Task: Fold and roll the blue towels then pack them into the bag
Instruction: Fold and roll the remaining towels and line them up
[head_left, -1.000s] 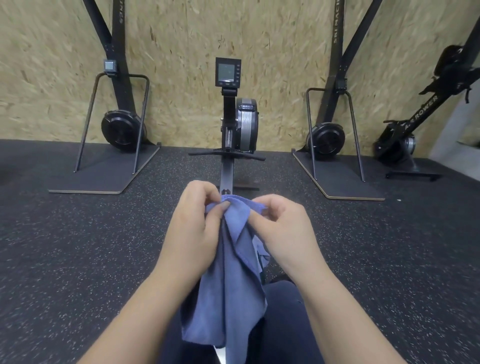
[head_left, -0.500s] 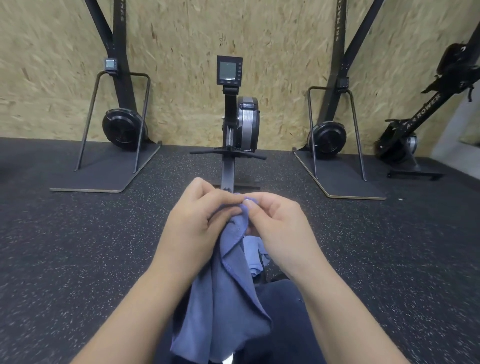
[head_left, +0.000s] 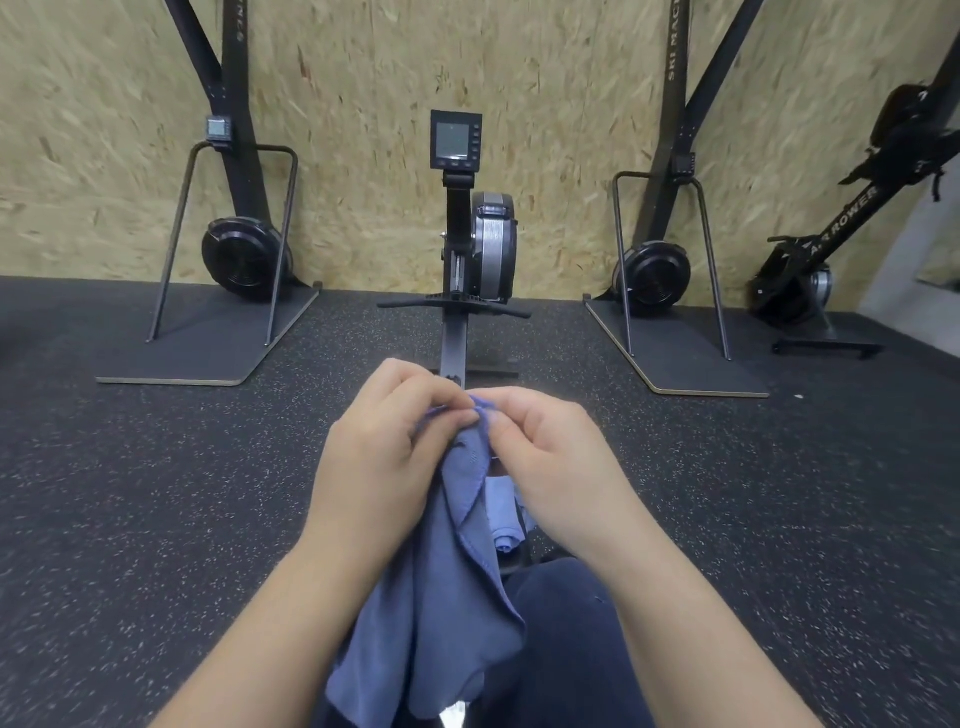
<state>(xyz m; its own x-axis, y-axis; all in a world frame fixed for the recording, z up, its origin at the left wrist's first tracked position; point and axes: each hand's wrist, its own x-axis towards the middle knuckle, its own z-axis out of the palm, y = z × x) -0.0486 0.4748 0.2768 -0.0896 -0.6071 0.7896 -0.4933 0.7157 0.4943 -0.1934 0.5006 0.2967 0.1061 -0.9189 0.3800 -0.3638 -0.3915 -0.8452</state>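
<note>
The speckled black rubber floor (head_left: 130, 519) spreads under everything, meeting an OSB wall (head_left: 363, 104) behind the rowing machine (head_left: 470, 249). That rower stands straight ahead of you, its rail running toward your hands and its monitor (head_left: 455, 139) raised above the flywheel. A ski machine (head_left: 236, 249) stands to the rower's left, another ski machine (head_left: 660, 260) to its right, and a tipped-up air rower (head_left: 810, 260) further right. On the near side of the rower's rail, the blue towel (head_left: 441, 613) hangs from your hands over your dark trouser leg (head_left: 566, 639). Your left hand (head_left: 382, 457) and right hand (head_left: 553, 460) sit close together, each pinching the towel's top edge with curled fingers. A paler blue rolled towel (head_left: 506, 538) lies below your right hand; what it rests in you cannot tell.
</note>
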